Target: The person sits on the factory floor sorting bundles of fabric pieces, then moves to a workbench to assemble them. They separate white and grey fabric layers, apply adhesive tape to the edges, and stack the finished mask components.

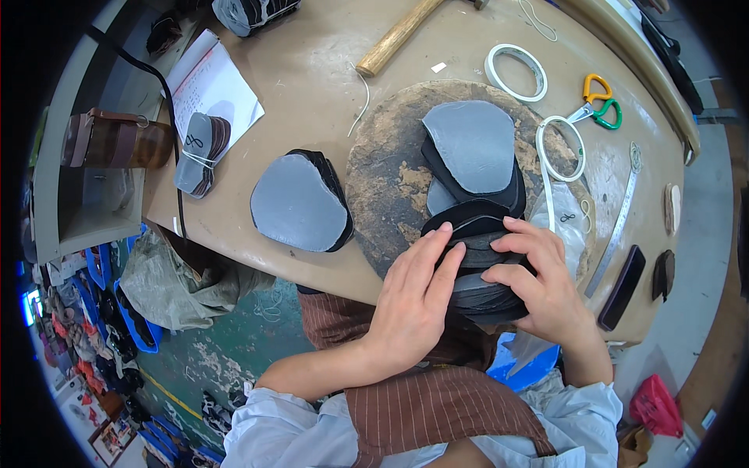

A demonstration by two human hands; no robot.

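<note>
A stack of dark cut pieces (485,300), rounded and flat like shoe parts, stands on its edges at the near side of a worn round block (382,175). My left hand (413,296) presses its outstretched fingertips against the left side of this stack. From the right, my right hand (542,281) curls its fingers over the edges, gripping them. Just beyond my fingers lies a pile of similar pieces, topped by a grey piece (472,144). Another grey-topped pile (300,201) rests on the table left of the block.
A white tape roll (563,170) overlaps the block's right edge; another tape ring (499,82) lies beyond. Scissors (599,101), a metal ruler (612,222) and a dark phone (622,288) are at right. A hammer (398,37), notebook (218,90) and tied bundle (201,156) lie farther off.
</note>
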